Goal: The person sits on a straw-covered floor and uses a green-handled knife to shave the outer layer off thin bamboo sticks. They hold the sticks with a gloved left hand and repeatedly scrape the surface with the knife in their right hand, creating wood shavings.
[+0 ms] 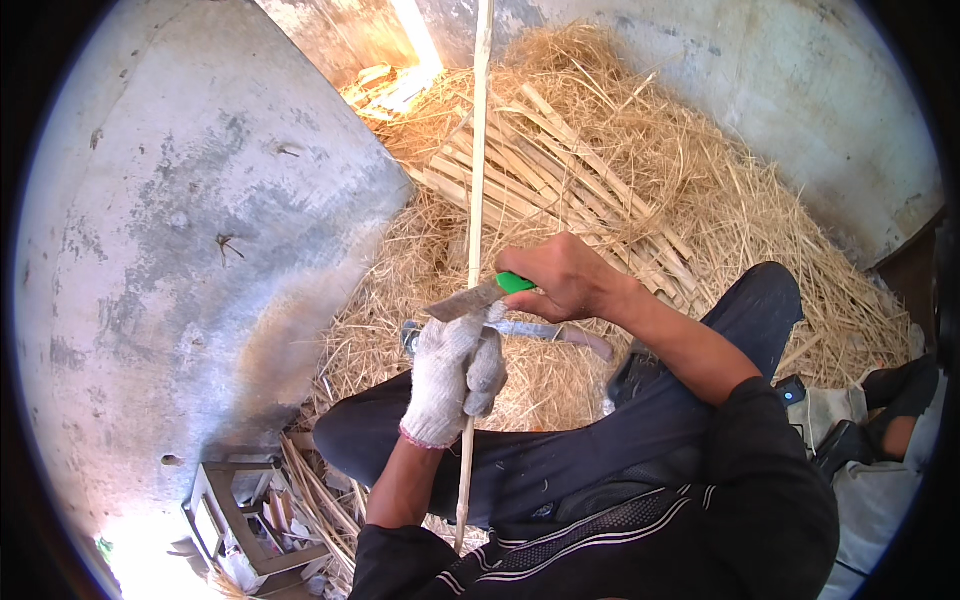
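Note:
My left hand (440, 378), in a white knitted glove, is closed around a long, pale wooden strip (480, 150). The strip runs upright through the picture, from the top edge down past my lap. Bare, my right hand (568, 275) grips a knife by its green handle (515, 283). The knife's flat, worn blade (465, 302) points left and lies across the strip, just above the gloved fingers. Behind my hands a second, larger blade with a brown handle (588, 342) lies on the shavings, partly hidden by the glove.
Several split strips (545, 165) lie heaped on a big mound of straw-like shavings (690, 170). Worn grey walls (200, 180) close in at the left and back. A small box-like stand (225, 510) holding scraps is at lower left. Another person's dark-clothed limb (895, 405) shows at right.

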Demonstrator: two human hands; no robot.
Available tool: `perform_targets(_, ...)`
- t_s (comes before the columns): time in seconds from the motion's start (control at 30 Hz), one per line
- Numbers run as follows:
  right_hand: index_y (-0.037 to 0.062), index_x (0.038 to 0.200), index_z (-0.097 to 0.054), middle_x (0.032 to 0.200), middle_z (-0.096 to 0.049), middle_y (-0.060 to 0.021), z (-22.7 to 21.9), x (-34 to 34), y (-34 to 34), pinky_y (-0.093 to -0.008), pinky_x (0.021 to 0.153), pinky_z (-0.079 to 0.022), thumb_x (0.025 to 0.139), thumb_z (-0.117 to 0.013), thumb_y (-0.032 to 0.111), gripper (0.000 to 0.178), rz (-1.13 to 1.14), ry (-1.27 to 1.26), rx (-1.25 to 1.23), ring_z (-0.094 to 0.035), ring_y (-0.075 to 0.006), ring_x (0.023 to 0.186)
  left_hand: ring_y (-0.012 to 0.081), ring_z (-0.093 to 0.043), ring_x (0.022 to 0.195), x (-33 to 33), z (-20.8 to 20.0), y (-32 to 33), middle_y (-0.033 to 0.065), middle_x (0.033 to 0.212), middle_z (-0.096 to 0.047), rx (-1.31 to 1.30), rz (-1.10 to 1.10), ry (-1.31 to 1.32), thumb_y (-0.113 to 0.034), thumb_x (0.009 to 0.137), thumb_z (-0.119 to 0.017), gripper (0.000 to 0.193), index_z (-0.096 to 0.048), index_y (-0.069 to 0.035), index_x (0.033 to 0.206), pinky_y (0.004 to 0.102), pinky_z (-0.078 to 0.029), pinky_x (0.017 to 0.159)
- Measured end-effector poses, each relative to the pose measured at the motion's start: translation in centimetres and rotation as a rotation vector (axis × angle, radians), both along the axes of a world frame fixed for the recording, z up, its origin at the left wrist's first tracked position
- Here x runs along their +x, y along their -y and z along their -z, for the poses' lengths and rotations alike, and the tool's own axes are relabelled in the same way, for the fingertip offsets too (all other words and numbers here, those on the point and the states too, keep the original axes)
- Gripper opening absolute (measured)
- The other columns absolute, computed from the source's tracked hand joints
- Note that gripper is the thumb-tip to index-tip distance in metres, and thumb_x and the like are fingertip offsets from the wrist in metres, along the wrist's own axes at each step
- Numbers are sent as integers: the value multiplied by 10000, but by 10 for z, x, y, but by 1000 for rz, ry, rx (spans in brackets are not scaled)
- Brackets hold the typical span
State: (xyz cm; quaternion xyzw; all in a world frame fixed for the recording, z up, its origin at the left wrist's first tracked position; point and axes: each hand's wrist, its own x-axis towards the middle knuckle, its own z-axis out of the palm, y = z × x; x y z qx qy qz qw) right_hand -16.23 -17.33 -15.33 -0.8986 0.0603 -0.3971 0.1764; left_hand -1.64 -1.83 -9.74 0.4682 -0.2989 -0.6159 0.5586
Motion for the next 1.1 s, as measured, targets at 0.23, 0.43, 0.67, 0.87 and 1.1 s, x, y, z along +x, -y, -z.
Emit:
perform_targets(0.23, 80, 898, -534, 655, -559, -73, 19, 9, 3, -366, 452, -461, 933, -555, 468, 390, 33, 126, -143, -609, -243, 539, 85, -344, 343, -11, -1, -4, -4, 549, -417, 30, -76, 93, -272, 1016, -504, 382, -497, 7, 1276, 236, -249, 297)
perform_targets(0.43, 57, 820, -524, 591, -466, -62, 36, 19, -2, -357, 384, -412, 1004, -422, 460, 455, 210, 254, -237, -523, -227, 460, 67, -324, 360, -16, -2, -3, -30, 555, -385, 110, -117, 69, -231, 1011, -519, 318, -513, -40, 1265, 231, -229, 300)
perform_targets(0.67, 78, 736, -479, 533, -402, -31, 52, 31, 3, -343, 330, -364, 991, -478, 398, 409, 409, 247, -256, -438, -172, 387, 80, -235, 294, -19, 7, 2, -31, 476, -313, 107, -128, -64, -325, 1031, -473, 234, -527, -99, 1048, 247, -188, 271)
perform_targets(0.87, 56, 772, -499, 498, -457, -29, 32, 5, 56, -297, 319, -364, 1018, -455, 309, 356, 694, 158, -173, -442, -153, 360, 72, -246, 303, -29, 9, 0, -47, 472, -296, 177, -8, -77, -373, 1029, -465, 253, -527, -129, 1016, 234, -196, 269)
perform_targets(1.1, 15, 796, -509, 562, -451, -99, 17, 3, 44, -385, 481, -384, 1043, -404, 360, 437, 458, 78, 434, -460, -227, 477, 85, -273, 290, -26, 22, 5, -39, 463, -310, 180, -38, 22, -385, 1032, -452, 267, -525, -128, 1020, 230, -209, 270)
